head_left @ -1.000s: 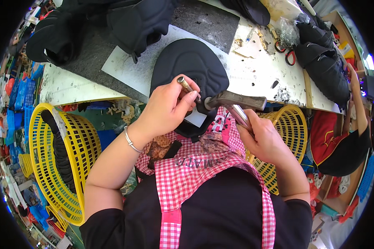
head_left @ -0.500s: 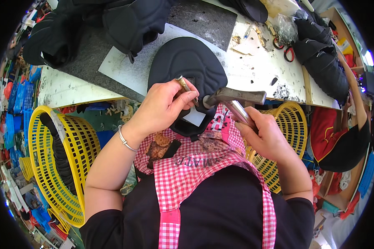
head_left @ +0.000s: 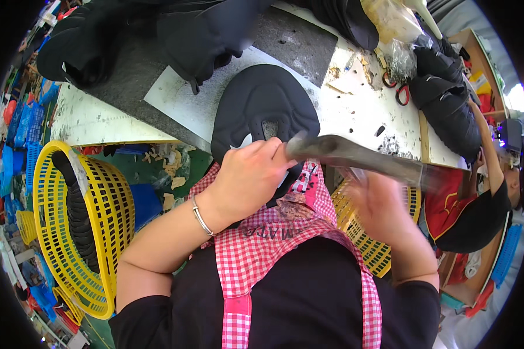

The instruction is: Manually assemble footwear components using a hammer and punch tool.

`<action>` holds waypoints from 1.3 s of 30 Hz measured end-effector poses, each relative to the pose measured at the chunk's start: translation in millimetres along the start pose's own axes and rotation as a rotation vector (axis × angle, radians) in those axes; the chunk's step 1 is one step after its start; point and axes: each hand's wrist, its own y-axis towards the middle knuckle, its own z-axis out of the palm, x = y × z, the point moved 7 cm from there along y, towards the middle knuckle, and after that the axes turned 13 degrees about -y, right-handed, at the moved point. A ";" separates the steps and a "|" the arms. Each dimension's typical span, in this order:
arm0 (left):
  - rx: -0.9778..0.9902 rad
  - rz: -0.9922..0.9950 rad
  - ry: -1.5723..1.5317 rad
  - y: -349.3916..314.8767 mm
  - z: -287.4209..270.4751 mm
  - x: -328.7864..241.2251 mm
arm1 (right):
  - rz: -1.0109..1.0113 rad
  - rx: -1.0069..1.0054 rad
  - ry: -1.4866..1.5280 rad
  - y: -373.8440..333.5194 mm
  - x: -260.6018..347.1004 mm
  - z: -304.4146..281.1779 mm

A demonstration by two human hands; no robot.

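Observation:
A rounded, moulded black foam pad (head_left: pixel 268 87) with a small cut-out slot lies over the table's near edge, its lower end reaching down to my lap. My left hand (head_left: pixel 244 180) is closed above that lower end. Its fingers are wrapped round the short metal punch seen a moment earlier, which they now almost wholly hide. My right hand (head_left: pixel 381 203), smeared by motion, grips a hammer. The hammer's head (head_left: pixel 355 154) stretches sideways and blurred, one end right beside the fingertips of my left hand.
More black padded pieces (head_left: pixel 198 35) are heaped at the far left over a dark mat (head_left: pixel 297 43). Red-handled scissors (head_left: pixel 402 93) lie on the right of the white table (head_left: pixel 355 116). Yellow baskets (head_left: pixel 110 192) flank me. Another person's arm (head_left: pixel 489 139) is at the right.
My left hand has turned over and shifted right, now covering the punch. The hammer head has swung up and tilted, its near end close to that hand. My right hand has become blurred.

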 end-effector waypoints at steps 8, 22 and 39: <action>-0.100 -0.529 -0.902 -1.7 3.0 64.7 | 0.670 0.124 0.377 -7.5 -41.1 5.9; -0.144 -0.049 -0.212 12.6 -6.8 17.1 | 0.040 -0.219 1.124 35.1 -3.1 -46.5; -0.119 -0.104 -0.300 24.4 -8.1 30.7 | 0.239 -0.319 0.674 23.1 -19.0 -20.6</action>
